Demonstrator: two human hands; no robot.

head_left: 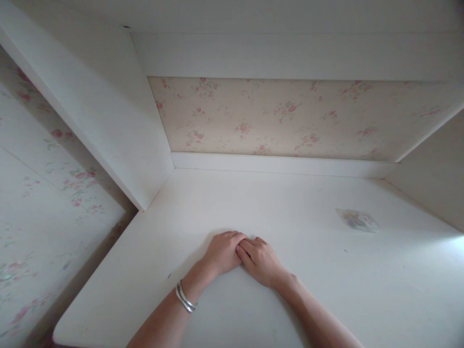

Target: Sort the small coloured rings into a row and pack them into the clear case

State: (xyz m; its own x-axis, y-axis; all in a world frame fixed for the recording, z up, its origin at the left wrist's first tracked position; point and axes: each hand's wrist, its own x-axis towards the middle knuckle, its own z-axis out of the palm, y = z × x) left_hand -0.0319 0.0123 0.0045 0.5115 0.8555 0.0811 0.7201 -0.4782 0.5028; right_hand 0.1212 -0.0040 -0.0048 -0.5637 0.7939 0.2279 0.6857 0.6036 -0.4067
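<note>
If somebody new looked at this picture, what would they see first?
Probably the left hand and right hand, touching each other on the white desk, with a silver bracelet on the left wrist. Next might come the pink-flowered wallpaper at the back, then a small flat, see-through-looking thing on the desk's right side, too blurry to name.

on the desk (145, 263) before the wall (268, 118), hands (225, 252) left of a flat item (358, 221)
</note>
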